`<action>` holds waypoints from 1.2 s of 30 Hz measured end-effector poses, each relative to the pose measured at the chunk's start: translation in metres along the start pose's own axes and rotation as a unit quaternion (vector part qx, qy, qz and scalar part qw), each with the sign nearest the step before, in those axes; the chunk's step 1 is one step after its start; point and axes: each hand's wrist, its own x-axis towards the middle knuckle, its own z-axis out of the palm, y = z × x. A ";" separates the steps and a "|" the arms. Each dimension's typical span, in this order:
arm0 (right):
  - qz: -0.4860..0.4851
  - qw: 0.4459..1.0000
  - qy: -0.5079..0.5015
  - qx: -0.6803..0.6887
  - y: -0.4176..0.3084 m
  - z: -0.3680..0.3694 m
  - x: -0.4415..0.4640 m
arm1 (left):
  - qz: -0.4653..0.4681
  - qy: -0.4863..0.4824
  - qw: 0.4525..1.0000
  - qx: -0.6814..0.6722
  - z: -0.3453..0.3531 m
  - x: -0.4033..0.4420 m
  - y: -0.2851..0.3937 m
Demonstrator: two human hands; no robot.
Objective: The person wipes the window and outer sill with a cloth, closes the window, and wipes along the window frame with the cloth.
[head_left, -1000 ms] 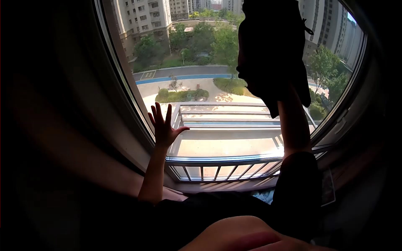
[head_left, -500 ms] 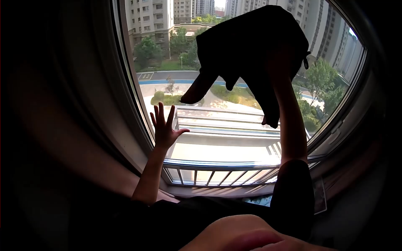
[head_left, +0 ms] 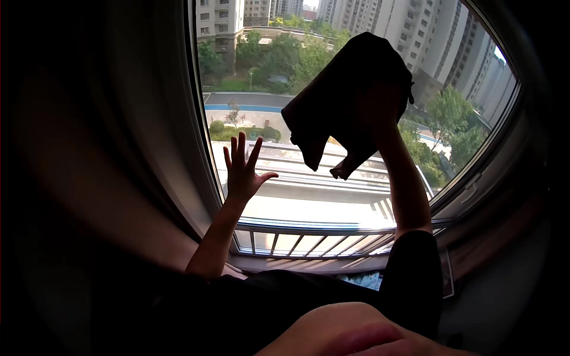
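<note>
One window (head_left: pixel 195 89) fills the middle, with one railing (head_left: pixel 320 225) across its lower part. One dark cloth (head_left: pixel 338 89) is up against the view outside. Of two bare hands, the right hand (head_left: pixel 385 107) meets the cloth, its fingers lost in shadow: gripping or flat, I cannot tell. The left hand (head_left: pixel 243 178) spreads five digits wide, the cloth near, rightward, apart from them.

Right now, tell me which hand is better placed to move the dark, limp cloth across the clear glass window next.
The right hand, most likely: it has the cloth raised in front of the window. The left hand is up, spread open and without cloth, so would need a handover first.
</note>
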 end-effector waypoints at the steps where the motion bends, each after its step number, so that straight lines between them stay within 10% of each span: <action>1: 0.046 0.997 0.058 0.009 0.016 -0.005 0.008 | -0.003 0.000 1.000 -0.007 -0.001 0.000 0.001; 3: 0.101 0.991 0.003 -0.086 0.068 0.003 0.032 | 0.009 -0.009 1.000 0.009 -0.005 0.001 0.003; 4: 0.021 0.966 0.229 -0.120 0.083 0.016 0.054 | 0.008 -0.013 1.000 0.008 -0.006 0.001 0.003; 7: 0.144 0.956 0.100 -0.237 0.119 0.128 0.079 | 0.006 -0.019 1.000 0.004 -0.005 0.001 0.003; 15: -0.040 0.997 -0.055 -0.032 -0.087 0.000 -0.028 | -0.019 0.010 0.999 -0.050 -0.014 0.002 0.022; 19: -0.045 0.994 0.066 0.079 -0.046 0.035 -0.050 | 0.015 0.097 0.993 -0.060 -0.003 -0.001 0.024; 21: 0.075 0.996 -0.025 0.047 -0.008 0.055 -0.052 | -0.029 0.022 0.999 -0.014 -0.011 -0.002 0.026; 23: 0.199 0.975 0.098 0.016 0.102 0.139 -0.086 | -0.028 0.011 0.999 -0.014 -0.014 -0.003 0.025; 25: 0.259 0.962 0.077 0.031 0.106 0.080 -0.087 | -0.028 -0.005 1.000 -0.014 -0.014 -0.005 0.025; 27: 0.207 0.935 0.283 0.049 0.168 0.119 -0.115 | -0.024 0.003 1.000 -0.014 -0.015 -0.006 0.025; 29: 0.149 0.950 0.274 -0.006 0.188 0.108 -0.131 | -0.022 -0.006 1.000 -0.017 -0.019 -0.006 0.030; 36: 0.219 0.960 0.148 0.095 0.071 0.106 -0.190 | 0.052 0.106 0.979 -0.167 0.010 0.000 0.073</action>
